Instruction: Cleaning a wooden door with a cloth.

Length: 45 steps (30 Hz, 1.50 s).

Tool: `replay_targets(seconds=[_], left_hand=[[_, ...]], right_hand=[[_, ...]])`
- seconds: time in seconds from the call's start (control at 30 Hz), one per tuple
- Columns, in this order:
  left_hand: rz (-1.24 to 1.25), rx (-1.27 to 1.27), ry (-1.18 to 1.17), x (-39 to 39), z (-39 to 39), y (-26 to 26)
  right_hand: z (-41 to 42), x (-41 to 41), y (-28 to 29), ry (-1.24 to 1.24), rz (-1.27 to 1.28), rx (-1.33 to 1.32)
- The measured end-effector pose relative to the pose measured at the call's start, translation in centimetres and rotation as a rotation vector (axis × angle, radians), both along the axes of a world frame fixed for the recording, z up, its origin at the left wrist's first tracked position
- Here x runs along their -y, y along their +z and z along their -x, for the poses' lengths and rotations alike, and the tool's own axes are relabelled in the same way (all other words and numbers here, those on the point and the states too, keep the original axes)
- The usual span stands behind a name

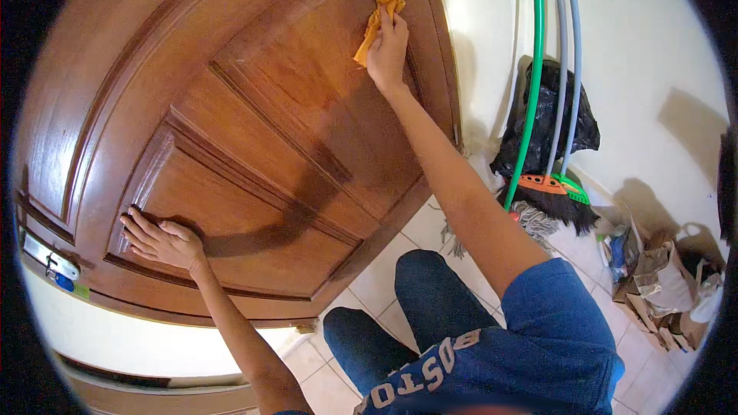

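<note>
A brown panelled wooden door [288, 127] fills the left and middle of the view. My right hand [389, 49] grips a crumpled orange cloth [369, 40] against the door, near the raised moulding at the top of a panel. My left hand [167, 242] rests on the lower left panel with its fingers spread and nothing held in it. Further left, a metal door lock plate [49, 256] carries keys with a blue tag [64, 283]. Shadows of my arms fall across the panels.
A green pole [534, 86], two brooms [545, 184], a string mop head [533, 219] and a black plastic bag [533, 138] lean by the white wall. Paper bags [663, 276] and boxes stand on the tiled floor [380, 265] at the right.
</note>
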<state>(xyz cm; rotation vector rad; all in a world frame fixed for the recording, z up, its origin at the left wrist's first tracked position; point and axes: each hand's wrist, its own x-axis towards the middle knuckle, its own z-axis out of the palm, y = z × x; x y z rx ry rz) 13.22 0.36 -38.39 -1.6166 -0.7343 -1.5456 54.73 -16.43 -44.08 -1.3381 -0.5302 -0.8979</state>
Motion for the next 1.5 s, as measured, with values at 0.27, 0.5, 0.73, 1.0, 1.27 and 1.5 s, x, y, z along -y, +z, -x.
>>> replay_targets(seconds=[0.27,0.5,0.73,1.0,1.27,1.5], left_hand=[[-0.005,0.009,-0.039,0.5,-1.7,-0.4],[0.029,-0.032,-0.017,0.2,-0.9,-3.0],[0.042,-0.135,0.034,0.8,-3.0,-8.0],[0.069,-0.131,0.053,0.4,-2.8,-8.2],[0.031,-0.109,0.044,0.3,-2.8,-8.1],[0.063,-0.070,0.018,0.8,-3.9,-8.7]], right_hand=[[1.4,1.0,-19.7,0.079,-0.028,-0.418],[4.2,-0.4,-15.7,-0.017,0.053,-0.377],[3.0,-0.5,-27.7,-0.164,0.002,-0.510],[3.2,0.3,-39.6,-0.198,0.341,-0.683],[7.7,-4.4,-44.9,-0.352,0.367,-0.704],[16.9,-10.7,-50.0,0.124,0.465,-1.175]])
